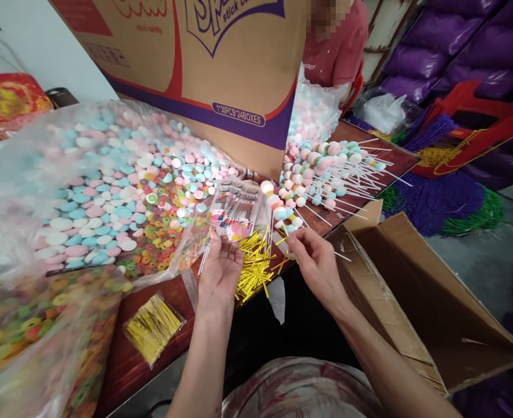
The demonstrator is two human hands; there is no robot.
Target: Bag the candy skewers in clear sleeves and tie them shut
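My left hand [222, 264] is palm up with its fingers loosely curled and apart, and nothing shows in the palm. Its fingertips are at the lower edge of a stack of printed clear plastic bags [235, 209]. Between my hands lies a loose pile of gold twist ties [254, 267]. My right hand [315, 261] is closed in a pinch over the table edge, near the end of a marshmallow skewer [278, 203]. What its fingertips grip, if anything, is too small to make out. More marshmallow skewers [321, 168] with white sticks are heaped beyond it.
A big clear bag [95, 203] spills pastel marshmallows and ring gummies [161, 244] at left. A packet of gold ties [154, 329] lies in front. A large carton [195, 69] stands behind; an open cardboard box [430, 290] is at right. Another person [339, 52] sits across.
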